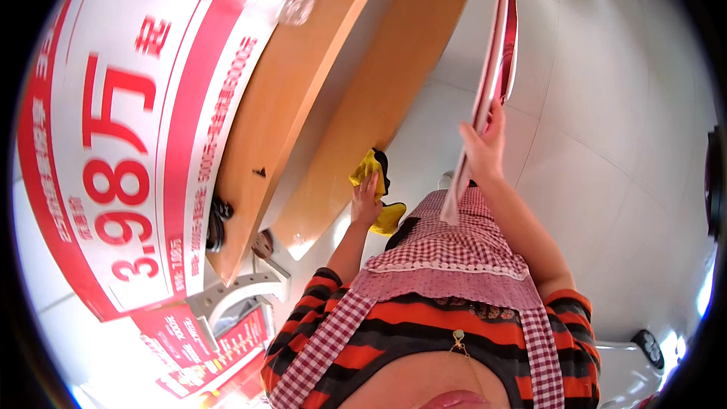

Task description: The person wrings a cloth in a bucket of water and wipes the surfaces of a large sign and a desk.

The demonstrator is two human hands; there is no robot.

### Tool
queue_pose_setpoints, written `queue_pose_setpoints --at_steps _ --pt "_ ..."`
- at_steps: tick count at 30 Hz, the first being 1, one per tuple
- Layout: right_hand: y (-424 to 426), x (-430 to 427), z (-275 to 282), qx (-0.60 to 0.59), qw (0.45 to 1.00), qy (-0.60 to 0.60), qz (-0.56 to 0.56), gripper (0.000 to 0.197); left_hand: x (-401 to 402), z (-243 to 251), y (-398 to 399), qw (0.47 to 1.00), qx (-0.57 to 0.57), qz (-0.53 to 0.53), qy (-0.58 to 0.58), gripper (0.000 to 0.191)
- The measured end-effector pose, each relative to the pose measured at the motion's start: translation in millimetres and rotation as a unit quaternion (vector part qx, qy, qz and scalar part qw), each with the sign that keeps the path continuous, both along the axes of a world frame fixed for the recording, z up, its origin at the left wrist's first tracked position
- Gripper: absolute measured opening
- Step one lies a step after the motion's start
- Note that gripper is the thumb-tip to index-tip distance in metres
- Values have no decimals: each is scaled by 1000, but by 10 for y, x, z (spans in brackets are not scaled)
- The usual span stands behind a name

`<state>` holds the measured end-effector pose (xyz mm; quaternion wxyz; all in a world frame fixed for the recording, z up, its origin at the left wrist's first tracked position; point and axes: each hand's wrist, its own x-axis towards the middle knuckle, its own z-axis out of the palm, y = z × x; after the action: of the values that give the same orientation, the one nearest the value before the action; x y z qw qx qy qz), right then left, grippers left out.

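Observation:
My left hand [366, 201] is closed on a yellow cloth with black edging [389, 218] and presses it against the lower wooden panel [363, 96], near its edge. Part of the cloth hangs below my fingers. My right hand [485, 145] grips a thin red and white board or folded sheet [494, 51], seen nearly edge-on. Its lower end reaches down in front of the checked apron [448, 244].
A large red and white printed sign [136, 125] stands at the left beside an upper wooden shelf or tabletop [306, 57]. Black cables [218, 218] lie near that shelf's lower end. Grey tiled floor [596, 125] spans the right.

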<state>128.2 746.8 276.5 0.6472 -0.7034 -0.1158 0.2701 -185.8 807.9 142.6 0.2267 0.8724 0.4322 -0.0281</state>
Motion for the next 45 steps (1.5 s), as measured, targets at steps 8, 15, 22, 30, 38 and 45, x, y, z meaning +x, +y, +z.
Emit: queue_pose_setpoints --at_steps 8,15,22,30,38,45 --pt "662 -252 -421 -102 981 -160 -30 70 -60 378 -681 995 -80 28 -60 78" --pt "749 -209 -317 -106 984 -104 98 65 -310 958 -1059 992 -76 42 -94 79" --pt "-360 579 -924 -59 972 -54 221 39 811 2243 -1101 943 41 119 -308 72" --pt "-2767 2886 -1339 -245 966 -13 81 39 2856 2648 588 860 416 152 -255 63" --pt "-4161 4081 -431 -263 934 69 -233 43 3802 2258 1662 805 580 106 59 65" --pt "-3170 4409 -284 -219 961 100 -140 41 4874 2249 1855 809 575 106 64 69"
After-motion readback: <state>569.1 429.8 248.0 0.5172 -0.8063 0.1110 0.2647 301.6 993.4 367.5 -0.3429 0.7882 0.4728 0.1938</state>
